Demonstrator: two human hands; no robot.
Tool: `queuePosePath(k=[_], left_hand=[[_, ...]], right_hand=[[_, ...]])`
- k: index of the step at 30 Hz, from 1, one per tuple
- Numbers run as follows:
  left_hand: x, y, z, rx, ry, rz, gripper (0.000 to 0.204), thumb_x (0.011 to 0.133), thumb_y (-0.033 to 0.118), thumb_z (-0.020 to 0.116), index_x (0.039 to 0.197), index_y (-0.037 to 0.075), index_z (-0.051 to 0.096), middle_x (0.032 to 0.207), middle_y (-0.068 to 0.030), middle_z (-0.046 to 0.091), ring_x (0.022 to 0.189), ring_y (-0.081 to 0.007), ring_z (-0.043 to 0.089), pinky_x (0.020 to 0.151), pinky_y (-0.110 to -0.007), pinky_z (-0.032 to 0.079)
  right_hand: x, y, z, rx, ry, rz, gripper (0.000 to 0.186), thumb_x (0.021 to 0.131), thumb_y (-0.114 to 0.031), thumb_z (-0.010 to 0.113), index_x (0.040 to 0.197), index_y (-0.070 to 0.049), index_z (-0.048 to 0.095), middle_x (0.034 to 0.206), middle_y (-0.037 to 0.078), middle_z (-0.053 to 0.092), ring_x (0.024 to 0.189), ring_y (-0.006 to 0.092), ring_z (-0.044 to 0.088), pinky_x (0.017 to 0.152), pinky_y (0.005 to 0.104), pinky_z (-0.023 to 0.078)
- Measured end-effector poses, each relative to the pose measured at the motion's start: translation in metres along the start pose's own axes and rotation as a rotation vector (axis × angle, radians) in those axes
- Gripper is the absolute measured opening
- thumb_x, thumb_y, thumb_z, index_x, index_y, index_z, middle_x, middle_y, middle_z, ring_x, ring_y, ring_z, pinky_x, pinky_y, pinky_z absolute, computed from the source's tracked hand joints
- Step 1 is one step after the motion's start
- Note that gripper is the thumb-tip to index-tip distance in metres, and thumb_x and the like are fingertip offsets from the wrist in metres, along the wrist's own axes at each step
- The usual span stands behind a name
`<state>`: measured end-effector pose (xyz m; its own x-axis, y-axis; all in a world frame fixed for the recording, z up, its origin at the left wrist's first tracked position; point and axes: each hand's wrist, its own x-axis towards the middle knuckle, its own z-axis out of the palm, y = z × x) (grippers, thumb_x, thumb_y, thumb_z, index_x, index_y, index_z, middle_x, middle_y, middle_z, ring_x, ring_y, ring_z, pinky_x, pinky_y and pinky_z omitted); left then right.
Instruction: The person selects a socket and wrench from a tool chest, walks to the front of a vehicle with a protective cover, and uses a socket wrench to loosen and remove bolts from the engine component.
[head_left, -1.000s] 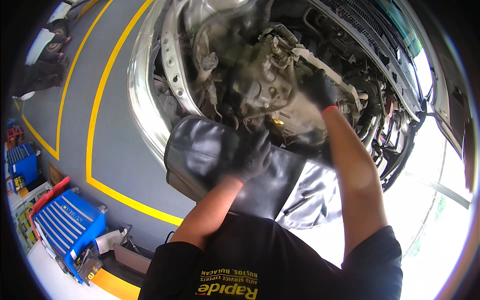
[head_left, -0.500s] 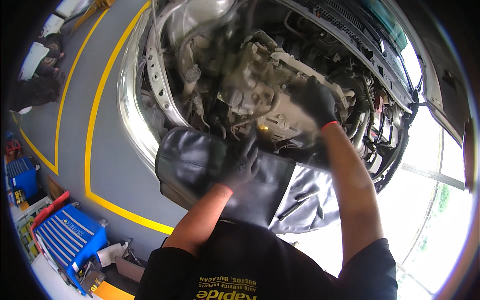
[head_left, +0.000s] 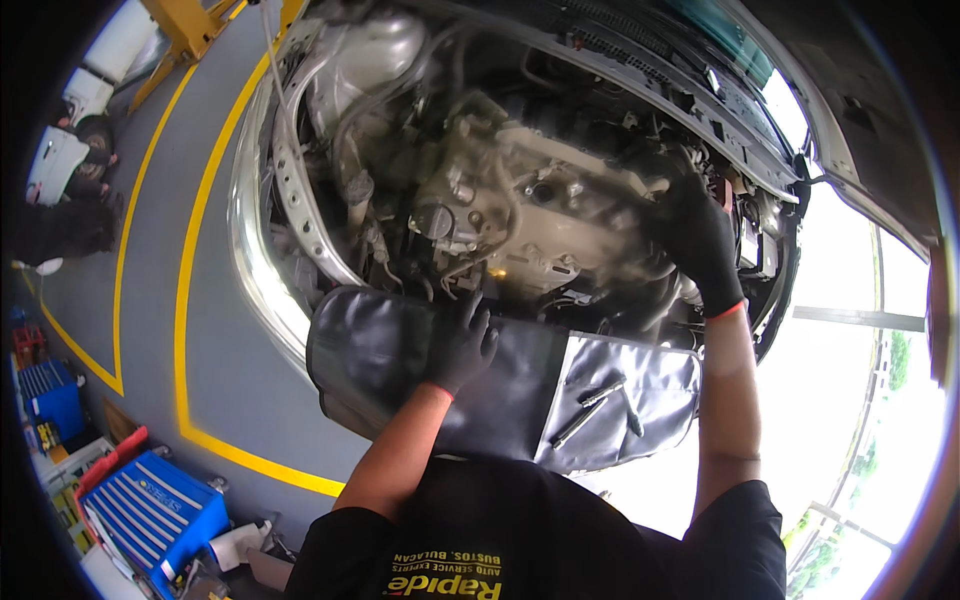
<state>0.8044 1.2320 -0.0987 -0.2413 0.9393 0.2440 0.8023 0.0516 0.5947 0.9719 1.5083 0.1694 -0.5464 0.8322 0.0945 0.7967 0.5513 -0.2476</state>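
Observation:
My left hand (head_left: 462, 348), in a black glove, lies on the dark fender cover (head_left: 375, 340) at the front edge of the engine bay. Its fingers stretch toward the engine, apart, with no held thing visible. A small yellow part (head_left: 497, 271) shows just beyond the fingertips. Over the right side of the engine (head_left: 590, 235) reaches my right hand (head_left: 703, 245), also black-gloved. Its fingers are dark and blurred against the engine parts, so anything in them is hidden. The engine's beige cover has a round dark opening (head_left: 543, 191).
Several slim dark hand tools (head_left: 582, 422) lie on the silvery part of the cover (head_left: 665, 380). The raised hood (head_left: 860, 110) edges the far right. A blue tool cabinet (head_left: 150, 510) stands lower left, near yellow floor lines (head_left: 182, 330). At upper left is a yellow post base (head_left: 190, 40).
My right hand has moved right, from above the middle of the engine to its right side. The left hand remains on the cover. The whole view has shifted slightly.

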Motion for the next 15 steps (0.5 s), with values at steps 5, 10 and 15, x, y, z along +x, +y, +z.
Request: queuePosePath(k=[5,10,15], left_hand=[[0.002,0.004,-0.008,0.041,0.015,0.072,0.044,0.088,0.028,0.071,0.122,0.001,0.064,0.14,-0.0211,0.055,0.125,-0.0408,0.055,0.103,-0.053,0.044],[-0.004,0.013,-0.016,0.112,-0.008,0.058,0.051,0.088,0.029,0.071,0.13,0.001,0.059,0.139,-0.0233,0.055,0.125,-0.0444,0.054,0.105,-0.056,0.043],[-0.001,0.013,-0.014,0.119,-0.072,0.048,0.048,0.089,0.032,0.069,0.126,0.002,0.062,0.14,-0.0207,0.055,0.125,-0.0437,0.054,0.105,-0.056,0.043]], right_hand=[[-0.023,0.063,0.026,0.91,0.141,0.095,0.041,0.091,-0.012,0.069,0.129,-0.003,0.06,0.112,0.004,0.069,0.089,0.0179,0.068,0.076,0.0317,0.056],[-0.012,0.076,0.066,1.369,0.114,0.358,0.029,0.093,-0.013,0.07,0.118,-0.004,0.058,0.095,0.002,0.064,0.082,0.0092,0.064,0.066,0.0252,0.052],[0.109,0.057,0.071,1.168,0.229,0.064,0.033,0.089,-0.021,0.076,0.11,-0.002,0.059,0.097,0.004,0.066,0.088,0.0126,0.064,0.078,0.0293,0.053]])
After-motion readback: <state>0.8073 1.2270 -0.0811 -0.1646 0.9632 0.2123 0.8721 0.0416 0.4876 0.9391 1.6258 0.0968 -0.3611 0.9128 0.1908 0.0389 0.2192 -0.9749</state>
